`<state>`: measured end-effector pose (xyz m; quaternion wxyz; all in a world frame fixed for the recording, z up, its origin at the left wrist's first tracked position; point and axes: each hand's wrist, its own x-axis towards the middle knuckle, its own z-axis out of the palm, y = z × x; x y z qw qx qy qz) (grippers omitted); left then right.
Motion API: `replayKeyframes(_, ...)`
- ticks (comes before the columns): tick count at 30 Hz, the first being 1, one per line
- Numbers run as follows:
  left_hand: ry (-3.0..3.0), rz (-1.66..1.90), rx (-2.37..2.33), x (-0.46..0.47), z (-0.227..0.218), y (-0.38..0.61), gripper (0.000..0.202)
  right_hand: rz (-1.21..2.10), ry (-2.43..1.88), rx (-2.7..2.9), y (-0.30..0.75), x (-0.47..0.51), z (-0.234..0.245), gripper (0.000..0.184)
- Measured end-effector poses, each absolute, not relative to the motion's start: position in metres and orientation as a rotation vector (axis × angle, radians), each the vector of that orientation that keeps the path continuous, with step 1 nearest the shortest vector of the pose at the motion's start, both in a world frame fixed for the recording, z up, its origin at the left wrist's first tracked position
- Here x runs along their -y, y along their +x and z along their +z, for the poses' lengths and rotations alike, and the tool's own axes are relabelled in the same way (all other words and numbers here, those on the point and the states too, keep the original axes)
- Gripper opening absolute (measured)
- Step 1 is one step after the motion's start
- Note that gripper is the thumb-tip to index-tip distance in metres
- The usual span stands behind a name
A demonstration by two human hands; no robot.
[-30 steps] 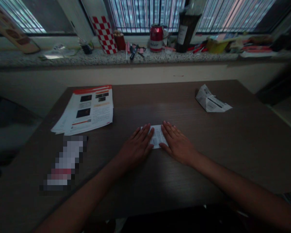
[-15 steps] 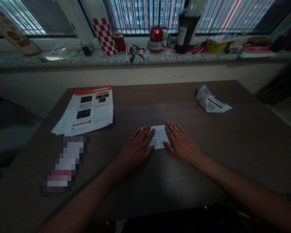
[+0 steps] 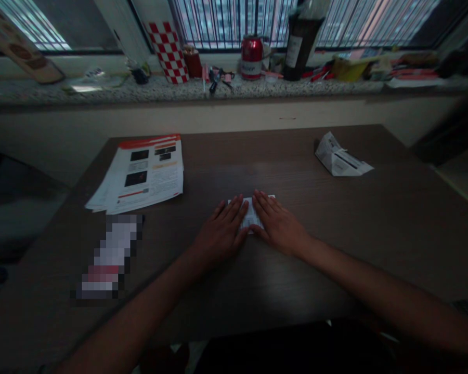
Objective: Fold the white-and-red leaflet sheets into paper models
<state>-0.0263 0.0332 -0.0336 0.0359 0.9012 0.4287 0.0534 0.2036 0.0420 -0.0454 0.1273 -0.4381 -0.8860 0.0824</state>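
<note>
A small piece of printed white paper (image 3: 250,214), seemingly folded, lies on the brown table (image 3: 218,166) in front of me. My left hand (image 3: 225,224) rests flat over its left part, fingers stretched out. Over its right part lies my right hand (image 3: 277,221), also flat with the fingers extended. The two thumbs nearly meet at the paper's near edge. Only a strip between the hands and bits of the far corners show; the rest is covered.
Printed sheets (image 3: 152,171) lie in a stack at the back left, with a blurred-out oblong object (image 3: 111,254) nearer me. A folded paper piece (image 3: 341,158) stands at the back right. Behind the table, a granite sill (image 3: 159,92) carries a red can (image 3: 251,58), a dark bottle and clutter.
My right hand has slid left across the paper, closer to my left hand, covering more of it. My left hand stays in place on the paper. The view has tilted slightly.
</note>
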Motion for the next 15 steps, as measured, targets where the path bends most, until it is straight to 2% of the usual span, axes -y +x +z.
replayKeyframes(10,2.780,0.131,-1.319,-0.035,-0.029,-0.026,0.066,0.184,-1.289,2.600,0.235,-0.039,-0.047,0.078)
replayKeyframes(15,2.767,0.135,-1.465,-0.027,-0.023,-0.007,0.060,0.184,-1.311,2.608,0.233,-0.039,-0.046,0.077)
